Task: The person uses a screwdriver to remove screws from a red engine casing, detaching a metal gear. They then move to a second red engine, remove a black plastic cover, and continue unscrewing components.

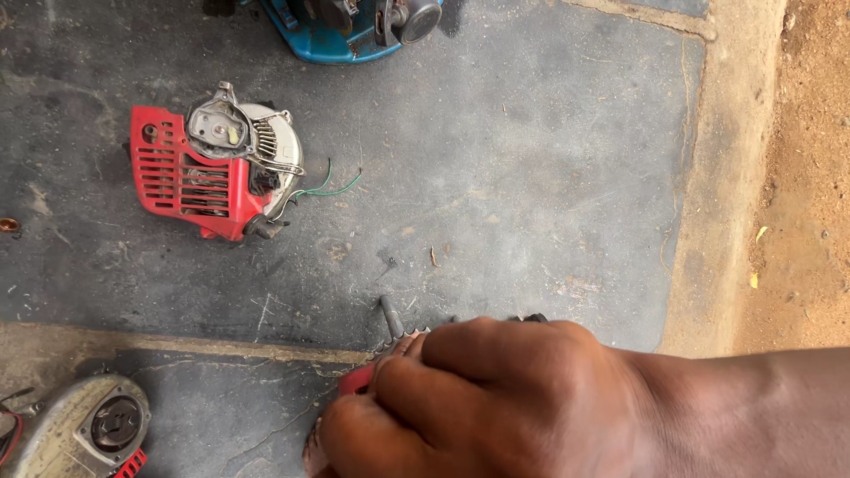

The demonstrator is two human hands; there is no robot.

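The right hand [482, 398] fills the bottom of the view, its forearm coming in from the right edge and lying nearly level. The back of the hand faces up, the knuckles are bent and the fingers [354, 429] curl down and to the left, closed over a small part [359, 379] on the floor [531, 177]. Only bits of that part show past the hand: a red piece beside the knuckles, a toothed metal edge along the top of the fingers, and a short grey shaft [390, 316] sticking up and away from the hand. How the thumb sits cannot be told, since the hand hides it. The left hand is out of view.

At the bottom left corner, well apart from the hand, lies a grey metal housing [80, 429] with a round dark hub and a red edge.

Farther off, up and left, a red slotted engine cover [190, 181] lies on the floor with a silver round part [266, 146] on its right side and a thin green wire [328, 188] trailing right from it.

At the top edge, farthest away, a blue machine [345, 26] is partly cut off.
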